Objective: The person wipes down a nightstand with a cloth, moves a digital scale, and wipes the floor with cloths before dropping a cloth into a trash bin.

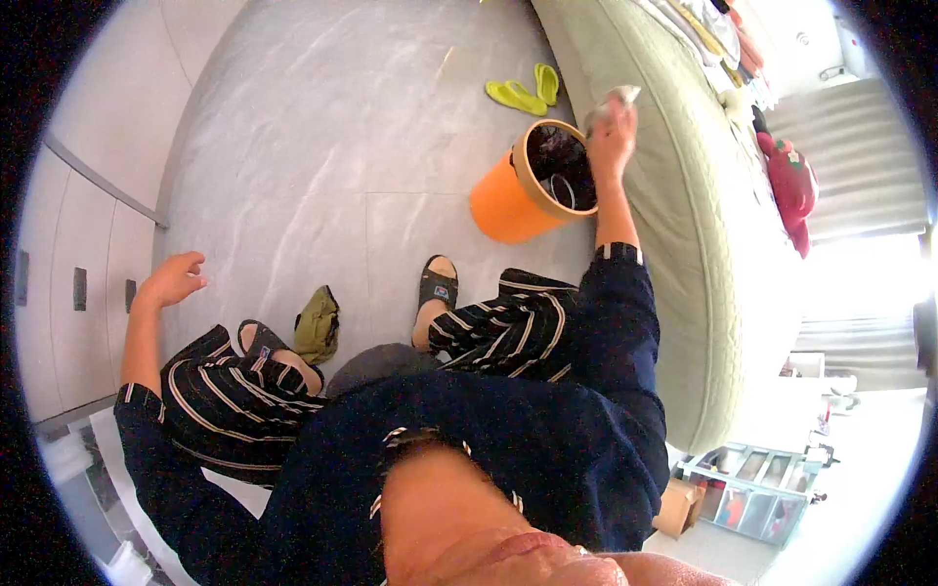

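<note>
My right hand [614, 142] is closed around a crumpled pale grey cloth [625, 95], most of it hidden by the fingers. The hand is just right of an orange bin [508, 205], beside the pale green padded side of a bed [655, 146]. Inside the bin is a dark lining with a pale ring-shaped thing whose kind I cannot make out. Out to the left, my left hand [174, 280] hangs above the floor with its fingers loosely bent and apart, holding nothing. An olive-green cloth item [318, 327] lies between my slippered feet.
Yellow-green slippers [518, 96] lie on the grey floor beyond the bin. White cabinets [93, 283] with dark handles line the left side. Clothes [708, 34] and a red plush toy [789, 186] are on the bed. A drawer unit [757, 498] and a cardboard box [679, 506] stand lower right.
</note>
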Demonstrator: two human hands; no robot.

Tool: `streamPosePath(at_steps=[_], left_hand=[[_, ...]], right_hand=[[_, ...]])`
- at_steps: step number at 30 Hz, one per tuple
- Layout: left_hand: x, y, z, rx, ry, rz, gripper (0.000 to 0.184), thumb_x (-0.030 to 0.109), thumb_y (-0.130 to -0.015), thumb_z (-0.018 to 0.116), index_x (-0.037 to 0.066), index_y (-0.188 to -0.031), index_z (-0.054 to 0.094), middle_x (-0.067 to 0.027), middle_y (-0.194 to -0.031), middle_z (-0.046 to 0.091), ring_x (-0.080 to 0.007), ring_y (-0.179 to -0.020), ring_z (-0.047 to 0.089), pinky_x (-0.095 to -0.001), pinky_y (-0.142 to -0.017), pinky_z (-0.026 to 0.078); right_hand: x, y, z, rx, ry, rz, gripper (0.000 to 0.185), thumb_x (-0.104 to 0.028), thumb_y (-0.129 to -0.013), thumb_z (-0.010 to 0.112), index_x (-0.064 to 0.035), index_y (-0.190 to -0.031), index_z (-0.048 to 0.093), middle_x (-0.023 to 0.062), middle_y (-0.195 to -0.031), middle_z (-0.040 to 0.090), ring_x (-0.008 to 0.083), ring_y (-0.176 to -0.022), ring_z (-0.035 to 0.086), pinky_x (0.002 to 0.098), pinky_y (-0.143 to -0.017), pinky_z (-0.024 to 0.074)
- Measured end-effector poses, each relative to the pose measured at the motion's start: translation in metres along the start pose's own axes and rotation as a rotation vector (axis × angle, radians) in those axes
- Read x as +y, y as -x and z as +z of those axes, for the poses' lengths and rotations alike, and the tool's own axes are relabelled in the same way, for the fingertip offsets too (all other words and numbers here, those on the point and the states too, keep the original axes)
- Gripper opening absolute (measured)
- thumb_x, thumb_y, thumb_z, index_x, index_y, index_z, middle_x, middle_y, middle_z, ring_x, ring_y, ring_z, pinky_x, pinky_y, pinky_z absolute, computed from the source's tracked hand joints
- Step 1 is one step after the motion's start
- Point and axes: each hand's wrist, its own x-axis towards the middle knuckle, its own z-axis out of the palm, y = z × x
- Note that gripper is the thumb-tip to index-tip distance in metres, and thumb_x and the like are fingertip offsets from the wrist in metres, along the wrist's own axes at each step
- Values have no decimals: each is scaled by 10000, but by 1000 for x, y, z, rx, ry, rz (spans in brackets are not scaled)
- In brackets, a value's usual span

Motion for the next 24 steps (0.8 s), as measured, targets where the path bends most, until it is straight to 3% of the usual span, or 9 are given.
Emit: streamPosePath(at_steps=[2, 4, 6, 9, 12, 18, 19, 22, 24], left_hand=[[3, 7, 2, -21, 2, -32, 484, 180, -785, 642, -20, -1206, 512, -205, -1121, 590, -312, -1033, 578, -373, -866, 464], [14, 10, -9, -29, 28, -106, 483, 177, -784, 642, -19, -1205, 511, -206, -1115, 590, -313, -1027, 579, -376, -863, 464], [-8, -1, 1, 50, 33, -8, 487, 178, -784, 641, -19, -1209, 506, -203, -1116, 589, -314, -1018, 578, -379, -863, 463], [-7, 2, -2, 13, 17, 15, 494, 175, -784, 639, -19, -1216, 499, -200, -1122, 585, -316, -1014, 576, -381, -867, 461], [-8, -1, -2, 35, -23, 6, 491, 173, -787, 636, -20, -1216, 498, -198, -1132, 581, -312, -1023, 572, -377, -877, 457], [-2, -1, -7, 49, -23, 32, 486, 162, -790, 631, -33, -1214, 496, -203, -1179, 558, -299, -1070, 555, -366, -905, 446], [9, 4, -11, 42, -35, 33, 484, 160, -791, 628, -35, -1213, 495, -203, -1188, 553, -298, -1078, 552, -366, -911, 444], [23, 12, -13, 56, 94, 30, 480, 153, -793, 625, -39, -1214, 494, -209, -1195, 549, -297, -1087, 551, -369, -926, 438], [12, 8, -12, 58, 23, 42, 475, 149, -796, 620, -38, -1214, 495, -211, -1186, 554, -293, -1090, 551, -369, -933, 436]], right_hand=[[48, 72, 12, -529, 150, 84, 285, -121, -856, 503, -83, -1115, 613, 192, -1095, 608, 359, -1001, 565, 401, -889, 440], [27, 60, -17, -561, -105, 449, 287, -142, -858, 513, -73, -1122, 603, 187, -1082, 613, 343, -980, 582, 391, -868, 447], [30, 40, -10, -509, -138, 571, 253, -168, -852, 528, -71, -1069, 614, 175, -1004, 629, 333, -924, 602, 397, -821, 459], [52, 47, -8, -321, 22, 441, 198, -215, -821, 583, -56, -926, 639, 177, -881, 642, 350, -840, 614, 424, -736, 469], [58, 53, 0, -288, 32, 458, 288, -235, -808, 659, -26, -1000, 611, 186, -898, 632, 330, -839, 601, 397, -730, 462], [55, 62, -4, -529, 213, 404, 332, -269, -746, 730, -7, -859, 560, 165, -766, 582, 330, -739, 564, 415, -678, 447], [54, 53, -8, -455, 93, 562, 338, -285, -752, 716, -4, -886, 584, 179, -828, 600, 349, -779, 569, 416, -716, 452], [62, 55, -7, -378, 174, 307, 332, -303, -760, 696, -5, -888, 623, 177, -906, 618, 355, -838, 579, 416, -774, 455], [61, 61, -13, -417, 122, 312, 281, -284, -788, 661, -18, -878, 661, 160, -972, 627, 334, -901, 592, 401, -820, 453]])
